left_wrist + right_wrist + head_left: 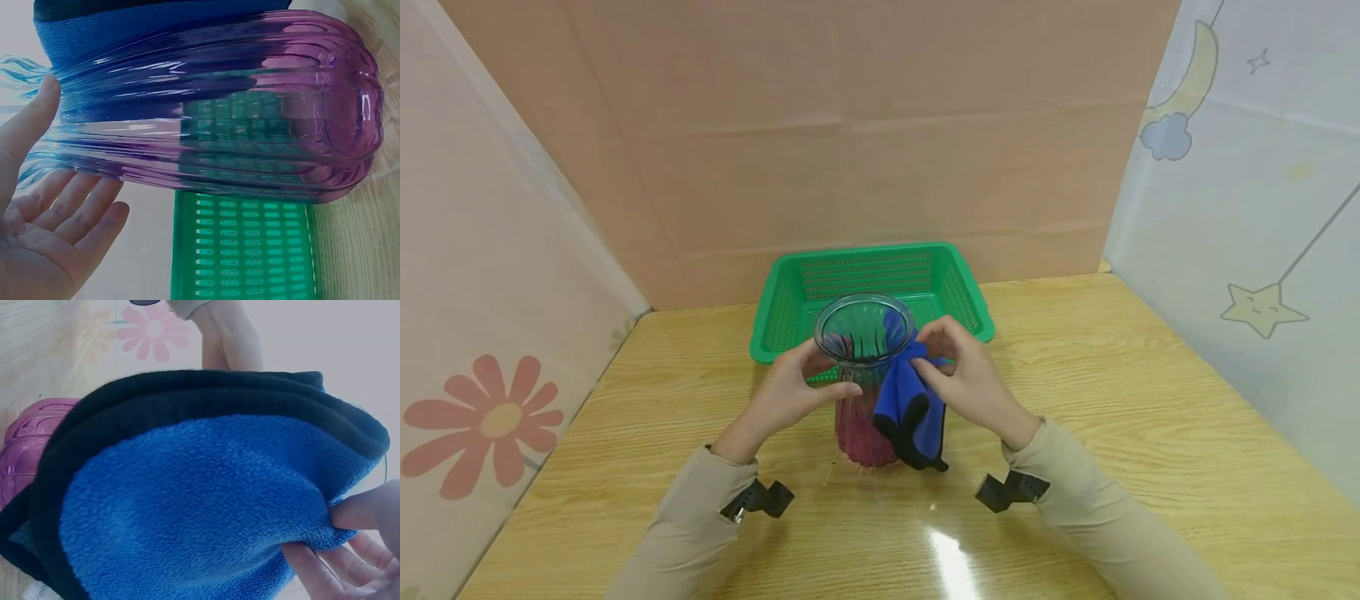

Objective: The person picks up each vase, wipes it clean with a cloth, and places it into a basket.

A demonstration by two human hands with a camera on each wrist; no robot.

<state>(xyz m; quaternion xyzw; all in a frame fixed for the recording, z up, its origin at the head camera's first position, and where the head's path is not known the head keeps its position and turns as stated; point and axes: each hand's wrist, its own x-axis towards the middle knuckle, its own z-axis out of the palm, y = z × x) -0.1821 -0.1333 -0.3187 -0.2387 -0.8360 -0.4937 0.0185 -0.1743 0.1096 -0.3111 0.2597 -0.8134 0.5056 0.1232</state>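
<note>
A ribbed glass vase, blue-green at its flared rim and pink toward the base, stands upright in the middle of the head view. My left hand holds it just below the rim, with the thumb on the near side and the fingers round the far side. At the vase's right, my right hand pinches a blue cloth with black edging. Folds of the cloth hang down beside the glass. The right wrist view shows thumb and fingertips gathering the fleecy cloth, which hides most of the vase there.
Behind the vase sits a green perforated plastic basket on the wood-grain table. A pinkish sheet hangs at the back, with patterned sheets at both sides. Black wrist cameras are strapped to both sleeves.
</note>
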